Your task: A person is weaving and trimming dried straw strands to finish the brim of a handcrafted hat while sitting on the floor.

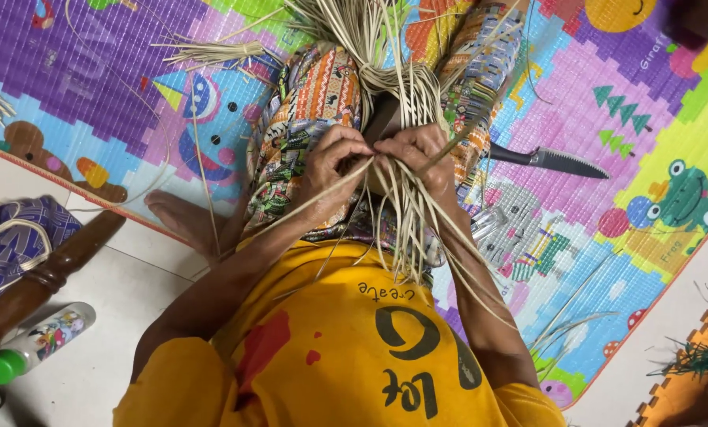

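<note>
A bundle of pale dried straw strips [386,75] lies between my knees, on my patterned trousers [310,103]. It is bunched together near the middle and loose strands [405,229] trail down toward my yellow shirt [330,348]. My left hand [332,158] and my right hand [424,154] meet at the bundle with fingertips almost touching. Each pinches a few strips. Several strands pass over and between the fingers of both hands.
A dark serrated knife [550,161] lies on the colourful play mat [591,103] to the right. My bare foot [181,218] rests at the mat's edge. On the tile floor at the left are a green-capped bottle [36,342], a wooden leg [49,273] and a purple bag [18,237].
</note>
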